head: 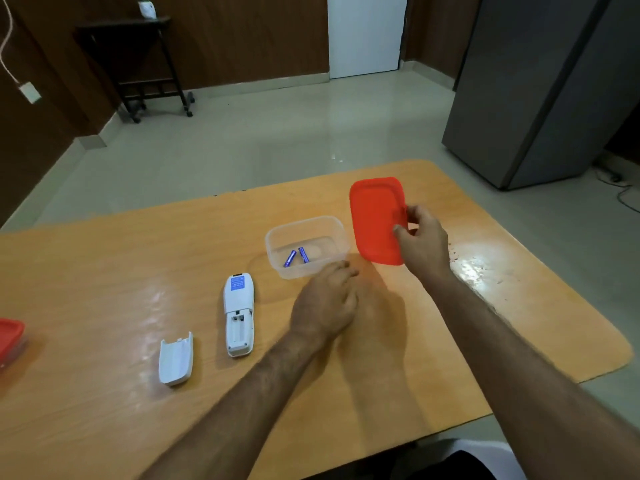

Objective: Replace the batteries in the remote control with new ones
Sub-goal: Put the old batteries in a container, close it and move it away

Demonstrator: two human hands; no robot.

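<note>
Right hand (420, 239) pinching red lid (375, 220) tilted off table (104, 393); left hand (325, 303) loosely curled, empty, by tub (304, 245) holding two batteries (296, 256); remote (239, 317) open.

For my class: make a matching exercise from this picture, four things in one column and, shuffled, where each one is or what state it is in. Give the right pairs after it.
Things
1. red lid
2. two blue batteries
3. remote control
4. battery cover

Places or states
A. lying face down on the table, battery bay open and empty
B. inside the clear container
C. held up by the right hand
D. lying loose on the table, left of the remote control

Pairs: 1-C, 2-B, 3-A, 4-D
</note>
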